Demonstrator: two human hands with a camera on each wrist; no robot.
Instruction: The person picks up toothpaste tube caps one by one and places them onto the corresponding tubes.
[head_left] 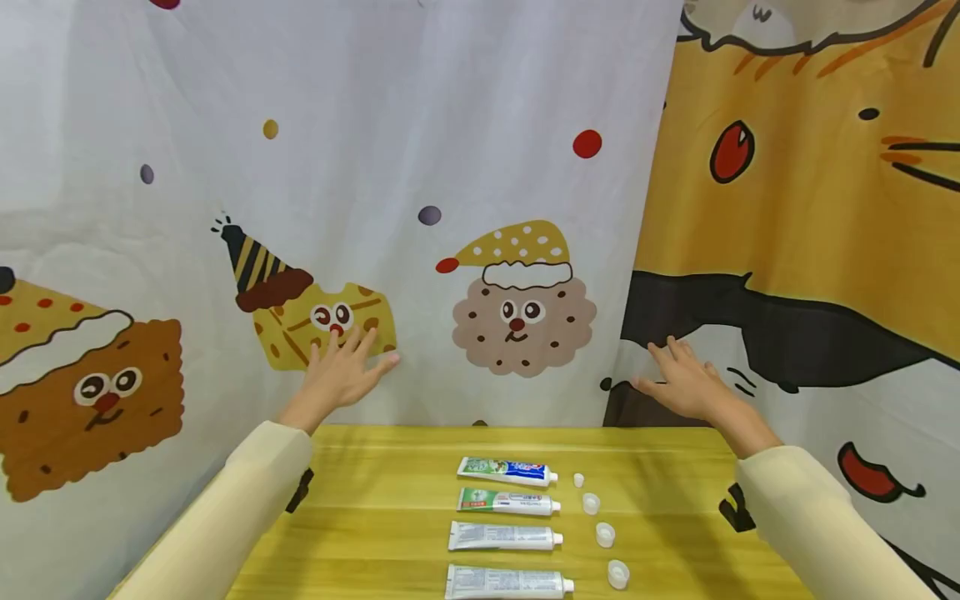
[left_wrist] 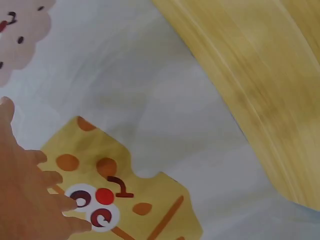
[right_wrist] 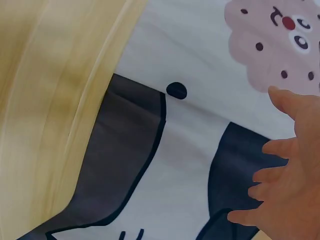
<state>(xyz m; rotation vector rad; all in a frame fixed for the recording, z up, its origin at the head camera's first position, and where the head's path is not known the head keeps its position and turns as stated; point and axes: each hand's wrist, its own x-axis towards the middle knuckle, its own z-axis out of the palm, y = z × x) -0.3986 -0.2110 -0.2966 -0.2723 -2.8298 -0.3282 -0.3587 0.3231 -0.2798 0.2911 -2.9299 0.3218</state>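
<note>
My left hand (head_left: 343,373) is raised over the far left of the table, fingers spread and holding nothing. On the far right, my right hand (head_left: 686,383) is held up the same way, also with nothing in it. Between and below them lie several toothpaste tubes in a column, nozzles pointing right: a green and blue tube (head_left: 506,472), a green and white tube (head_left: 508,502), a whitish tube (head_left: 504,537) and a larger whitish tube (head_left: 508,582). White caps lie off the nozzles, among them a small cap (head_left: 578,480) and a larger cap (head_left: 618,574).
The yellow wood-grain table (head_left: 375,500) ends at a printed curtain (head_left: 360,167) with cartoon biscuits and cheese. An orange and black patterned cloth (head_left: 795,208) hangs at the right. Dark marks (head_left: 737,508) show beside the right sleeve.
</note>
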